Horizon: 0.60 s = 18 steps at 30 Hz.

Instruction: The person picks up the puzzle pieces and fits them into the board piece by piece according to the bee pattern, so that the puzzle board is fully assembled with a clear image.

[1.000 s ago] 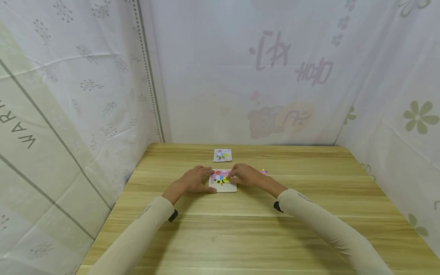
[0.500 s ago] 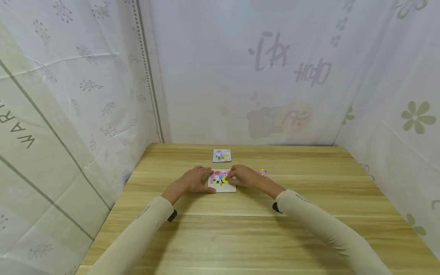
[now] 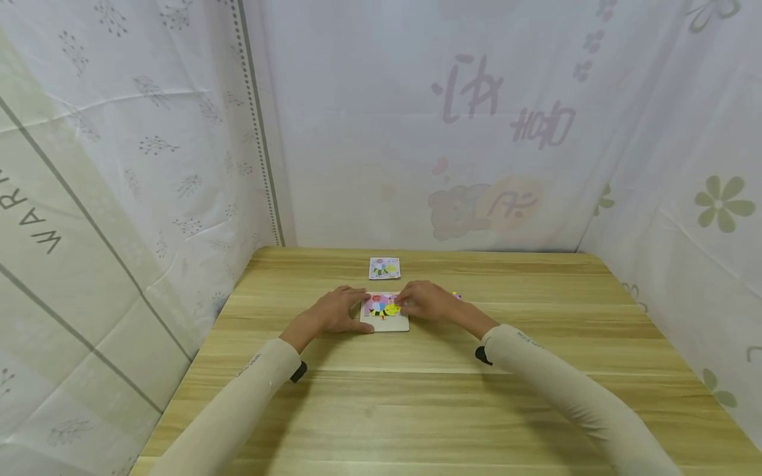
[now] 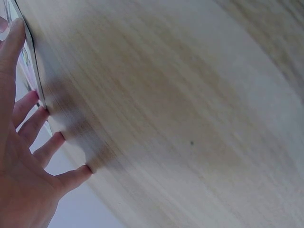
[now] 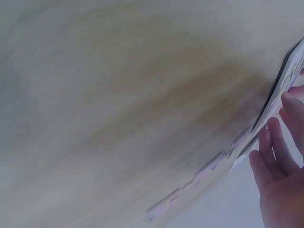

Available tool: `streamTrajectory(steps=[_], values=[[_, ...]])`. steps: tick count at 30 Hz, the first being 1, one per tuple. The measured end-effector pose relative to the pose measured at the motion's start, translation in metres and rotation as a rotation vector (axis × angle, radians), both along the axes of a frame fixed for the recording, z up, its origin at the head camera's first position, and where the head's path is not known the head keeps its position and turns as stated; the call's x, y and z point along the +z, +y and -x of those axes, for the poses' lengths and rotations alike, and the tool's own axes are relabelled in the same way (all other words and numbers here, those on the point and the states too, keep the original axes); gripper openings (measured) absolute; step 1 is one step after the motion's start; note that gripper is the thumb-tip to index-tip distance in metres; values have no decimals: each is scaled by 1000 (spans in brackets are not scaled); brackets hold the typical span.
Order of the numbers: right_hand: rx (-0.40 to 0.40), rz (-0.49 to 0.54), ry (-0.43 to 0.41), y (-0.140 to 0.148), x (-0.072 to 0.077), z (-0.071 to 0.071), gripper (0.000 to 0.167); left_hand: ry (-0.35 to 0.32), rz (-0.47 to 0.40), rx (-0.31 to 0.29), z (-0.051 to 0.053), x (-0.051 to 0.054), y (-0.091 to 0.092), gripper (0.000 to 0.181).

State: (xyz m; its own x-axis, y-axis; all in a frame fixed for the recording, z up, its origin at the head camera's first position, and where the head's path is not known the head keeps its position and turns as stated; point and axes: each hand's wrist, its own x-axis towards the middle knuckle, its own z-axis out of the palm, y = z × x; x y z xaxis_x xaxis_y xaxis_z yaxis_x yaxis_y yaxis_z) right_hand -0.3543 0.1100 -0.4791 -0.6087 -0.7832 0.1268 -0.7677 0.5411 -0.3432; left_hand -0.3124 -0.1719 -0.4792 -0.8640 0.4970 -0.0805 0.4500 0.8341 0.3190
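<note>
A bee jigsaw puzzle (image 3: pixel 381 307) in pink and yellow fills the far part of a pale board (image 3: pixel 387 325) on the table. My left hand (image 3: pixel 338 311) spans the board's left side, thumb on the near corner and index finger on the far one. In the left wrist view its fingers (image 4: pixel 33 126) are straight and spread, some tips touching the tabletop. Over the board's right edge, my right hand (image 3: pixel 425 301) brings thumb and index finger together at a puzzle piece beside the bee's yellow head. The fingertips hide most of that piece.
A picture card (image 3: pixel 384 268) of the same bee lies behind the board. Loose pink puzzle pieces (image 5: pixel 164 204) lie right of the board, mostly behind my right wrist in the head view. Patterned curtains (image 3: pixel 381 132) enclose the wooden table (image 3: pixel 381 410).
My right hand has shifted slightly right and away from me, uncovering more of the bee's yellow head. My left hand and the board keep nearly the same place.
</note>
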Motion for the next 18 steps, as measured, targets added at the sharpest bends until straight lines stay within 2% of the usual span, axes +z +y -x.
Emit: streamTrajectory(steps=[5,13,18], values=[[-28,23,0,11,2,4,23,1,2,-1,0,-2,0,92],[-106,-25,18,31,3,11,31,7,5,2,2,-4,-1,92],[-125,-57,9,38,1,16,28,6,-3,5,1,-4,-1,92]])
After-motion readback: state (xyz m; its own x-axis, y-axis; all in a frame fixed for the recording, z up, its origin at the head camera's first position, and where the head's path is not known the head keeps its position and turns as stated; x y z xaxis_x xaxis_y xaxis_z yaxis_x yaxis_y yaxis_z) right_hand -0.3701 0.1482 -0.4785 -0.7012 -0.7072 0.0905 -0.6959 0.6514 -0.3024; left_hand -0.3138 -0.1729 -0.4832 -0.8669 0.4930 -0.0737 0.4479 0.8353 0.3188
